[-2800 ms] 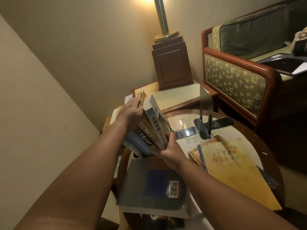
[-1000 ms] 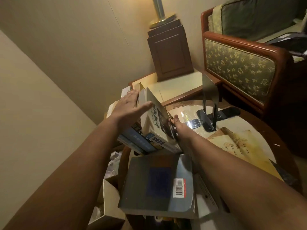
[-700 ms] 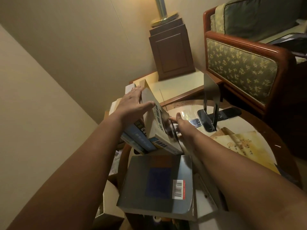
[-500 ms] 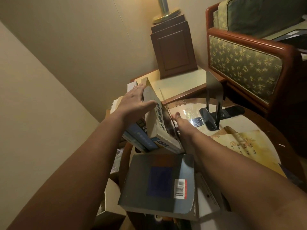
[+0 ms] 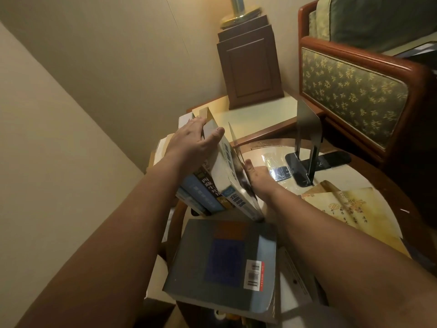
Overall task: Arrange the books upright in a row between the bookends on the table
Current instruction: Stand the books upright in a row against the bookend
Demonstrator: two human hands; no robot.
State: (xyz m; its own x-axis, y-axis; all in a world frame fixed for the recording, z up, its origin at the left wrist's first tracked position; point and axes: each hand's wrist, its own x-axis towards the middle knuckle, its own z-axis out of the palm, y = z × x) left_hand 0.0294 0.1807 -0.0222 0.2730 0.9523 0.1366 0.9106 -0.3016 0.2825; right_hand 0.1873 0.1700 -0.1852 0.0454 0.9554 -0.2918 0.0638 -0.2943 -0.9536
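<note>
Whereas 2.8 s ago the white book fanned out from the others, with the right hand gripping its near lower corner and the left hand curled over the tops, the row of books is now closed up tight. Little has changed over the last half second. The standing bookend, grey book and yellow book are in the same spots.

Left hand: lies flat on the tops of the books, fingers straight and released, thumb spread across the white book's top edge. It grasps nothing and only presses down.

Right hand: set against a thin dark bookend plate that lies along the right face of the white book. The thumb points up along the plate. The other fingers are hidden behind the hand, so cannot tell whether they are released or grasping.

The row sits at the left edge of the round table, spines facing near, tops leaning to the far left in this view.

A second bookend stands upright to the right, well apart from the row, with its base on the glass top. The grey book, which has a barcode sticker, lies flat just near of the row. The yellow book lies flat on the right, partly under the right forearm.
</note>
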